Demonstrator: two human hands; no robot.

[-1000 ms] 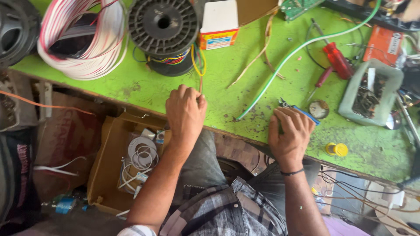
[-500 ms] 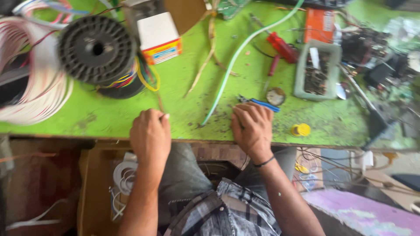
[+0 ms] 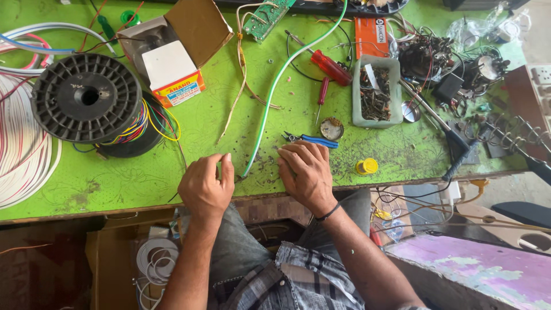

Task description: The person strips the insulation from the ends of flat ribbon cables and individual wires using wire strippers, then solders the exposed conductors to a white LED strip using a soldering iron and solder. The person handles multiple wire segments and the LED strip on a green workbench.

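My left hand rests at the near edge of the green table, fingers curled and thumb pressed to the forefinger. Nothing shows between them. My right hand lies knuckles-up on the table, fingers bent under. The lower end of a green and white cable stops between the two hands. Small blue-handled pliers lie just beyond my right hand's fingers.
A black wire spool and white wire coils sit at the left, and an open cardboard box behind them. A red screwdriver, a tray of small parts, a yellow cap and a soldering iron lie to the right.
The view has shifted, so the spool and box now sit farther left. Both hands stay at the table's near edge with the cable end between them.
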